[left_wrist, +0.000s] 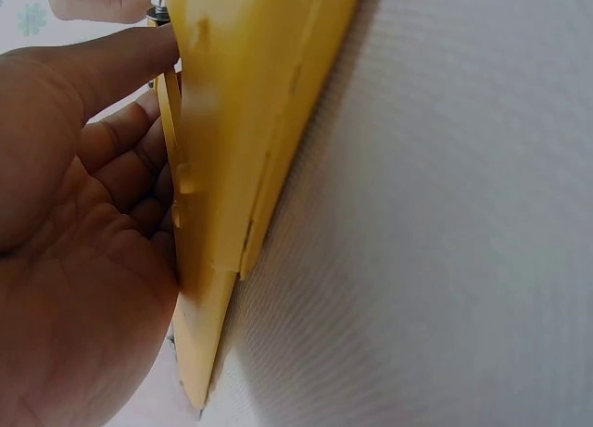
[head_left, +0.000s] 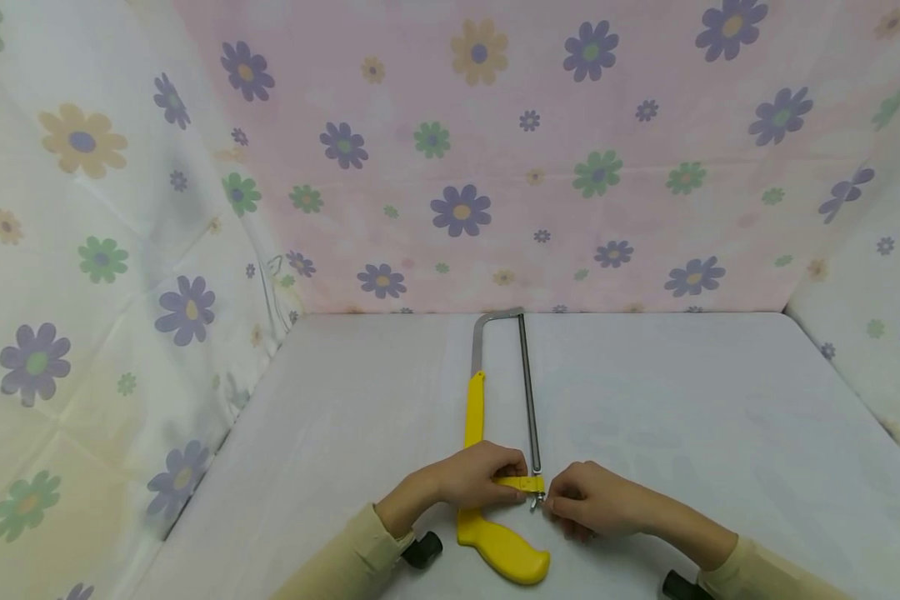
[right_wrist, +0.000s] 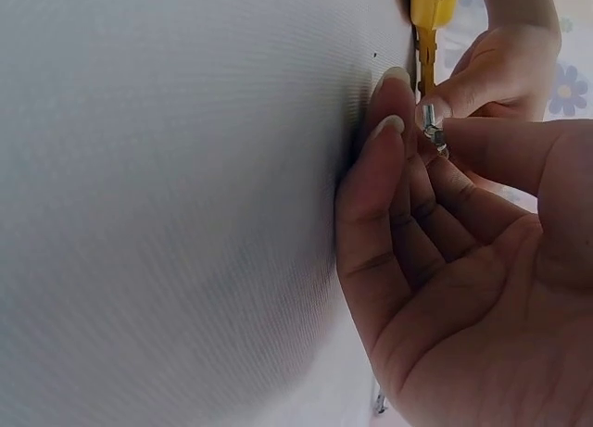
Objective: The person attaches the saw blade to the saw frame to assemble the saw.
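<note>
A hacksaw (head_left: 475,408) lies flat on the white table, its yellow handle (head_left: 506,552) toward me and its grey metal bow at the far end. The dark blade (head_left: 529,400) runs along its right side. My left hand (head_left: 476,475) reaches over the yellow frame and grips the short yellow crosspiece (head_left: 528,483) at the blade's near end, thumb on the near side. At that end sits a small metal wing nut (right_wrist: 429,119). My right hand (head_left: 596,498) pinches it between thumb and curled fingers, seen close up in the right wrist view.
The white-covered table (head_left: 682,400) stretches to both sides of the saw. Flower-printed cloth (head_left: 495,167) hangs behind it and at left and right. Black wrist devices (head_left: 423,550) sit at both sleeves.
</note>
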Demonstrator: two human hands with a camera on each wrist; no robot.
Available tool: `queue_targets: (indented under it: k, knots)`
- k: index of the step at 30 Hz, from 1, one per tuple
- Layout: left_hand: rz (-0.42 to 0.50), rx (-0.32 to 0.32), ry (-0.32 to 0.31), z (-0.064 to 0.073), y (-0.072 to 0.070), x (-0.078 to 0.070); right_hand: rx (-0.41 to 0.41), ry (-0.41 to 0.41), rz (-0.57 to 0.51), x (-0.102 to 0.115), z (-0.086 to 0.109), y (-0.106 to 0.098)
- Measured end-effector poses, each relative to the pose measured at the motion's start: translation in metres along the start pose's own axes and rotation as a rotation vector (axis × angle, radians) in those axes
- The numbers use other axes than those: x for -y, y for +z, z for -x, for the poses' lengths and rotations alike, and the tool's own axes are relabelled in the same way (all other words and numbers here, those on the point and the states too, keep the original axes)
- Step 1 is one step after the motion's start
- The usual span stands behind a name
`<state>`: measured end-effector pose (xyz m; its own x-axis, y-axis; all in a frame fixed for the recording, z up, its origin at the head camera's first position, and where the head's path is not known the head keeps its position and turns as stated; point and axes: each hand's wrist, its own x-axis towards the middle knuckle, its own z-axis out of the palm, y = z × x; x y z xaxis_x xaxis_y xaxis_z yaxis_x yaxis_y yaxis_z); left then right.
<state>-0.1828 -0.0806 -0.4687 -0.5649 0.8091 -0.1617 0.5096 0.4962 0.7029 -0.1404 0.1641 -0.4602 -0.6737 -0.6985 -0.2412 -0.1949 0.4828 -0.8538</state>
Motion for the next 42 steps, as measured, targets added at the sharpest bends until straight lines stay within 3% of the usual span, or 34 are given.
queue_targets:
  k: [42]
  knots:
    - [0.009, 0.002, 0.006, 0.0003, -0.0003, -0.0008, 0.003, -0.001, -0.028, -0.0014, 0.0004, -0.0028]
